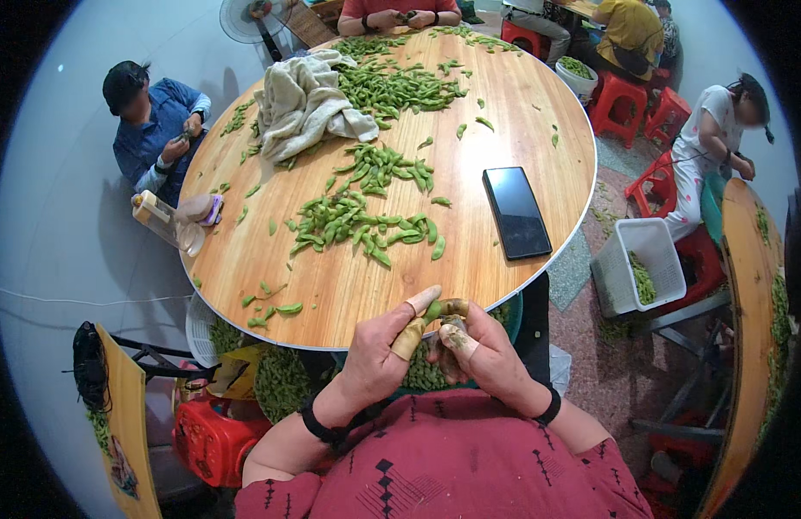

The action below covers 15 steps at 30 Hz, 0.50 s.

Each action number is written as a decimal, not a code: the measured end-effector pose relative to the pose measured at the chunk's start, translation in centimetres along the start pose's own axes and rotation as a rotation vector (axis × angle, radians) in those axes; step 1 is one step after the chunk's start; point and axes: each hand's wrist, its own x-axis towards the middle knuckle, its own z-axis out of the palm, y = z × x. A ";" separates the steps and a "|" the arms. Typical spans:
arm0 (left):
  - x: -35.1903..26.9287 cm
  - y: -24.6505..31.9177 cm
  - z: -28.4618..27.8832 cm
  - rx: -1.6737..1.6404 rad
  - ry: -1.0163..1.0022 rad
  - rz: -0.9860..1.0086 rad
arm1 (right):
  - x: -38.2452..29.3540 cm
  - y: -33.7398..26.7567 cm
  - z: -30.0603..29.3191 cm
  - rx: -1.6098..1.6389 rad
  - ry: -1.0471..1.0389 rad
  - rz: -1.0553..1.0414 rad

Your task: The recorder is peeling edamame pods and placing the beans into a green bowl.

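Note:
A green edamame pod (pixel 432 312) is pinched between the thumb and forefinger of my left hand (pixel 380 347), just over the near table edge. My right hand (pixel 494 353) meets it from the other side, its bent forefinger at the pod's tip. Something small and dark shows between the right thumb and forefinger, too small to name. Stained coverings wrap thumbs and forefingers on both hands. Beyond them, a pile of edamame pods (pixel 339 220) lies on the round wooden table (pixel 368 292). Below my hands, a container of green beans or pods (pixel 426 374) is partly hidden.
A black smartphone (pixel 517 213) lies at the right; a crumpled cloth (pixel 306 107) rests by the larger pod heap (pixel 394 84). A clear bottle (pixel 157 217) stands at the left edge. Several people sit around. Nearby are a red stool (pixel 212 441) and white basket (pixel 634 266).

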 end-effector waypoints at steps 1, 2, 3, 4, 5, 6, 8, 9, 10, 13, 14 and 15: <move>0.0 0.0 -0.1 0.000 -0.011 -0.010 | -0.1 0.0 0.0 0.003 -0.005 0.011; 0.1 0.0 -0.2 0.000 -0.022 -0.019 | -0.1 0.0 0.0 0.027 -0.007 0.019; 0.1 -0.1 -0.1 -0.004 -0.016 -0.013 | -0.1 0.2 0.0 0.052 -0.009 0.028; 0.1 -0.2 0.0 -0.008 -0.010 -0.007 | -0.1 0.2 0.0 0.076 -0.013 0.037; 0.1 -0.3 0.1 -0.011 -0.003 -0.001 | -0.2 0.2 0.0 0.089 -0.016 0.041; 0.0 -0.2 0.0 0.024 -0.010 0.016 | -0.2 0.2 0.0 0.101 -0.021 0.045; -0.3 -0.2 -0.1 0.093 -0.026 0.049 | -0.4 0.2 0.0 0.096 -0.024 0.029; -0.6 0.4 -0.3 0.211 -0.076 0.080 | -0.5 0.3 0.0 0.077 -0.021 0.009; -1.0 1.5 -0.8 0.328 -0.126 0.111 | -0.6 0.4 -0.1 0.059 -0.019 -0.011; -1.8 1.5 -0.1 0.096 -0.121 0.012 | -0.8 2.4 -0.5 0.283 -0.117 -0.008; -2.2 1.0 0.1 -0.073 -0.082 -0.058 | -0.8 1.9 -0.5 0.367 -0.186 0.090; -2.3 0.1 -0.3 -0.367 -0.145 -0.314 | -0.8 0.8 -0.8 0.449 -0.250 0.182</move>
